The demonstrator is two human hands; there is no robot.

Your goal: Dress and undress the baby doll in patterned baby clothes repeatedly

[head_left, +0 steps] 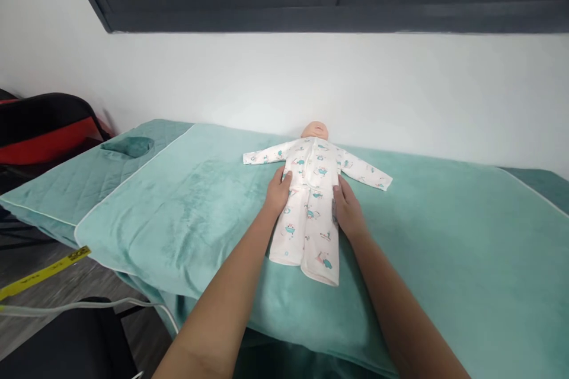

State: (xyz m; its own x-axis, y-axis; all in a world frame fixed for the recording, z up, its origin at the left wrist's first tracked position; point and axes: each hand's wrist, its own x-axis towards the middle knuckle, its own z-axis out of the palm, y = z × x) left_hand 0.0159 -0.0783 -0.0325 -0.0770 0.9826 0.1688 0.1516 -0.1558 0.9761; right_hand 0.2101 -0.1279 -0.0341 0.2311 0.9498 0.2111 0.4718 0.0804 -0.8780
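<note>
A baby doll [315, 129] lies on its back on the green bed, its head toward the wall. It wears a white printed baby outfit [313, 201] with long sleeves spread to both sides and two flat, wide legs toward me. My left hand [278, 190] grips the left side of the clothed doll at the waist, thumb on top of the cloth. On the opposite side my right hand [348, 207] holds the waist the same way, thumb on the fabric. The fingertips of both hands are partly hidden under the doll's sides.
A green plush cover [444, 260] spreads over the bed, which stands against a white wall [213, 77] below a barred window. At the left are a padded face opening [128, 147], a red and black chair [48, 130], yellow tape [44, 272], a white cable [89, 305] and a black seat [71, 340].
</note>
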